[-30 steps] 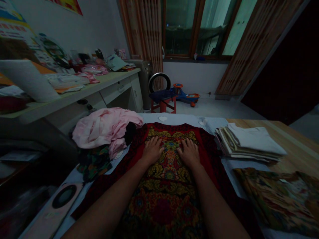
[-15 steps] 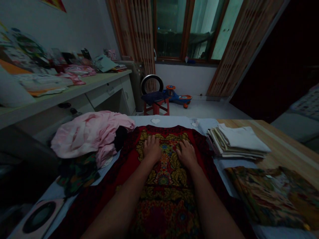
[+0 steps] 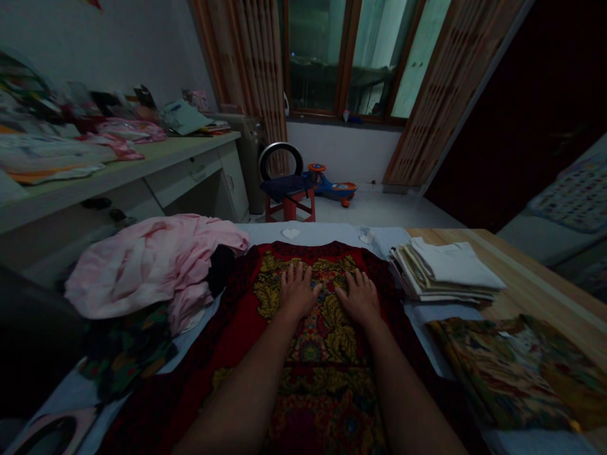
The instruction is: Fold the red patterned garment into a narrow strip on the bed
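Note:
A dark red patterned garment (image 3: 310,347), with gold leaf shapes and a colourful middle band, lies spread out in front of me with its neckline at the far end. My left hand (image 3: 298,294) rests on its upper part, palm down, fingers stretched out and apart. Beside it, on the right side of the same upper part, my right hand (image 3: 359,297) lies flat with its fingers spread. Neither hand grips the fabric. Part of the garment is hidden under my forearms.
A pink cloth heap (image 3: 156,265) lies left of the garment. On the right are a stack of folded clothes (image 3: 450,268) and a folded brown-green patterned garment (image 3: 516,366). Beyond the table stand a red stool (image 3: 290,208) and a blue ride-on toy (image 3: 334,188). A desk (image 3: 190,151) runs along the left.
My left hand has slid slightly right and nearer to me, its thumb now spread. My right hand has shifted only a little. The head view has turned slightly.

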A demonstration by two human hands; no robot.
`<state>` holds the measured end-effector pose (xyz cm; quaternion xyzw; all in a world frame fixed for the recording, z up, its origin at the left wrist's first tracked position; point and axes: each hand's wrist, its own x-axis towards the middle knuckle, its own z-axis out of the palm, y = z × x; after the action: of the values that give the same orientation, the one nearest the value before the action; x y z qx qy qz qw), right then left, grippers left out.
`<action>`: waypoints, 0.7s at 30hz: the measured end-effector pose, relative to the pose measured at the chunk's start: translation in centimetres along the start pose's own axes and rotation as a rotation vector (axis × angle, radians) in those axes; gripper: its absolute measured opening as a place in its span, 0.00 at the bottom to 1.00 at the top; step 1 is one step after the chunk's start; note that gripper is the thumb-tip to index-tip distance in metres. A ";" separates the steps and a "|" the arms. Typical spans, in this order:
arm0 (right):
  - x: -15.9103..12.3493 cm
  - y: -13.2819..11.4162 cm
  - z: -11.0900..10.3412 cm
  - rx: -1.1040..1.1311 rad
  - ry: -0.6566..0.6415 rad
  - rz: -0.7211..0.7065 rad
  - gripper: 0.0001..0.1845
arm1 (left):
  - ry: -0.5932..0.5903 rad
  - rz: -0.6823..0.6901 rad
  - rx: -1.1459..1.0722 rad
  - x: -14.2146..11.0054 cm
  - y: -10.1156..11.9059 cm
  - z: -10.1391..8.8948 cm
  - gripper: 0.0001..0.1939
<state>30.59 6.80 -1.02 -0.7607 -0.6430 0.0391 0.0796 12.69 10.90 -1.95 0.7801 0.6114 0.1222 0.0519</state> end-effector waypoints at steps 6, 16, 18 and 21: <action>0.7 0.1 -1.2 -0.039 -0.141 0.014 0.39 | -0.025 -0.011 0.020 0.0 0.2 -0.3 0.35; 5.3 -3.0 -2.0 0.069 -0.033 -0.307 0.25 | 0.030 -0.053 0.072 0.2 0.7 -1.2 0.26; 6.0 -3.5 -0.8 0.096 -0.070 -0.353 0.27 | 0.022 -0.061 0.068 0.3 0.6 -1.5 0.25; 6.8 -2.8 0.3 0.061 -0.084 -0.318 0.31 | -0.016 -0.103 0.051 0.4 0.5 -1.9 0.28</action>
<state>29.02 13.99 -0.55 -0.6442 -0.7567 0.0773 0.0806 12.72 11.04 0.03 0.7495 0.6534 0.0973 0.0432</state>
